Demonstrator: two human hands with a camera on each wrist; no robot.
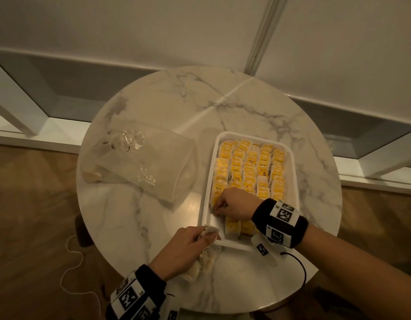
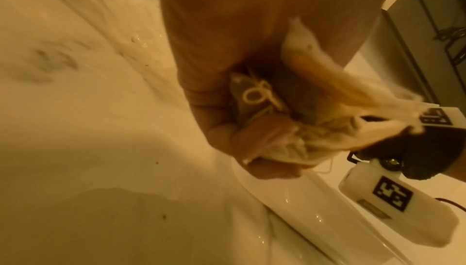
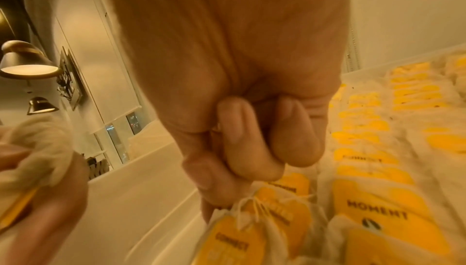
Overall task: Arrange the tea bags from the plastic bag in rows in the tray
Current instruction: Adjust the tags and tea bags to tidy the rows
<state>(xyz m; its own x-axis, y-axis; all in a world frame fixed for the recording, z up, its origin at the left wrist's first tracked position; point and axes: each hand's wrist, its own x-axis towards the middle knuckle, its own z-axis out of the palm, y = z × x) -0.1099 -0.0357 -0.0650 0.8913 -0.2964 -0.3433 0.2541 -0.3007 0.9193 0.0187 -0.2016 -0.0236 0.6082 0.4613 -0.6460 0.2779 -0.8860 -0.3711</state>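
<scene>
Fingers [image 3: 242, 135] of right hand [image 1: 232, 204] curled, pinching a tea bag [image 3: 234, 235] at near-left end of tray [image 1: 205, 218], wrist angled in from right; left hand [image 1: 186, 248] fisted round spare tea bags [image 1: 205, 262] beside tray's near corner; plastic bag [image 1: 139, 160] lies left on table [image 1: 246, 105]

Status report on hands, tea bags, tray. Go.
Left hand grips spare tea bags beside tray. Right hand pinches tea bag in tray's near-left corner. Rows nearly full. Nothing blocking.
</scene>
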